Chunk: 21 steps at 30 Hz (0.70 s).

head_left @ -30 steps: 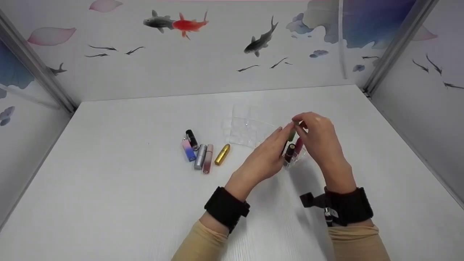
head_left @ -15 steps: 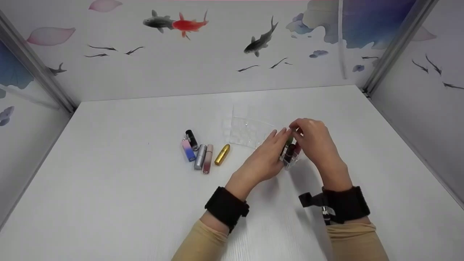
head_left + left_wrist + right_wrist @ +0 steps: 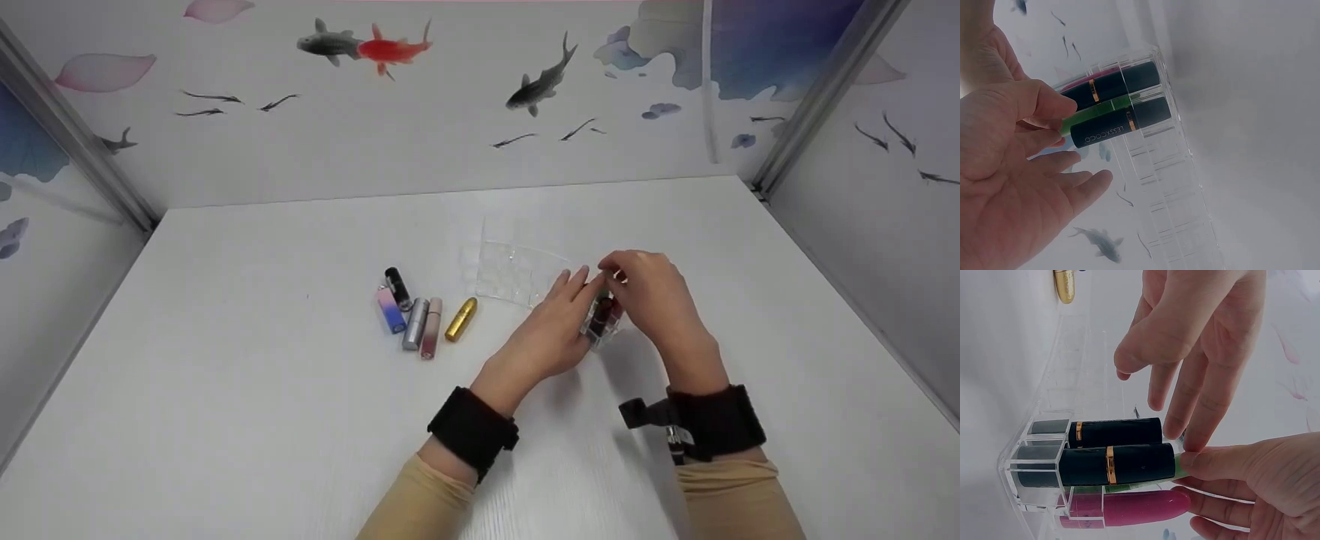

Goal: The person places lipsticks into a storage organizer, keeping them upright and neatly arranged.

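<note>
A clear lipstick organizer (image 3: 1185, 163) stands on the table, its compartments running in rows. Two black lipsticks with gold bands, a front one (image 3: 1140, 464) and another (image 3: 1120, 432), stand in it beside a magenta tube (image 3: 1145, 507). Behind the black ones is a green tube (image 3: 1081, 119), mostly hidden. My right hand (image 3: 651, 292) pinches the green tube's top end between thumb and fingers. Alongside the organizer, my left hand (image 3: 544, 330) is held with fingers extended, its fingertips close to the right hand's.
Left of the organizer lie a gold bullet-shaped lipstick (image 3: 460, 319), a pink lip gloss tube (image 3: 430, 328), a silver tube (image 3: 415, 325), a blue-and-pink tube (image 3: 390, 310) and a black tube (image 3: 397, 289). Printed panels (image 3: 420, 150) wall the white table (image 3: 225, 390) at back and sides.
My right hand has moved down and slightly left, and the green tube has sunk lower among the black lipsticks. The left hand has stayed almost in place, its fingers a little more spread.
</note>
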Tool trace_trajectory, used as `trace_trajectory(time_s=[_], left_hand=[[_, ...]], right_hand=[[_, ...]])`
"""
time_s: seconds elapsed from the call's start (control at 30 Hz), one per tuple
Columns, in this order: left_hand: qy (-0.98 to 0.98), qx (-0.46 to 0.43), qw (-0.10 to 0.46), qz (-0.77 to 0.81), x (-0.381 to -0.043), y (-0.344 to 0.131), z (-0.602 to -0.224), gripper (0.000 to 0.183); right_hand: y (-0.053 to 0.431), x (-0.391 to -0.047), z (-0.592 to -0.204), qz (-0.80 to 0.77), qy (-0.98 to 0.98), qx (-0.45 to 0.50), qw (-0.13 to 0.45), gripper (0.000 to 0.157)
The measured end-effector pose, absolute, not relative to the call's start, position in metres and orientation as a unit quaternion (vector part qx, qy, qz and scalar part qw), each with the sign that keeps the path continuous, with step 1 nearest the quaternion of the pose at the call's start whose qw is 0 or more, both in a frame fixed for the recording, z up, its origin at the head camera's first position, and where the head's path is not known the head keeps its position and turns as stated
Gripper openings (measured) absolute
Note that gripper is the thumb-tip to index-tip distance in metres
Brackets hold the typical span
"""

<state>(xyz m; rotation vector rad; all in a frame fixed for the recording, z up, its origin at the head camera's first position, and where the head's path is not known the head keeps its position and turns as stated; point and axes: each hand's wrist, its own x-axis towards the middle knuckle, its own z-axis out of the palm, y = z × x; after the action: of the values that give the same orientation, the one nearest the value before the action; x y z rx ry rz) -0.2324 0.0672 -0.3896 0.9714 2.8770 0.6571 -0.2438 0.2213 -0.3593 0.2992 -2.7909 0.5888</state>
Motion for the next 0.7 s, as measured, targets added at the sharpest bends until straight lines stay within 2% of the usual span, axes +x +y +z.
trace_trajectory(time_s=[0.3, 0.57, 0.7], left_hand=[[0.928, 0.309, 0.007, 0.209, -0.229, 0.066, -0.383, 0.066], [0.930, 0.313, -0.027, 0.193, -0.227, 0.058, -0.377, 0.055], [0.927, 0.317, -0.043, 0.198, -0.227, 0.054, -0.377, 0.053]], right_hand=[[0.224, -0.244, -0.360, 0.197, -0.965, 0.101, 0.138, 0.018], [0.224, -0.243, -0.358, 0.203, -0.965, 0.105, 0.128, 0.020], [0.223, -0.241, -0.357, 0.198, -0.962, 0.116, 0.145, 0.021]])
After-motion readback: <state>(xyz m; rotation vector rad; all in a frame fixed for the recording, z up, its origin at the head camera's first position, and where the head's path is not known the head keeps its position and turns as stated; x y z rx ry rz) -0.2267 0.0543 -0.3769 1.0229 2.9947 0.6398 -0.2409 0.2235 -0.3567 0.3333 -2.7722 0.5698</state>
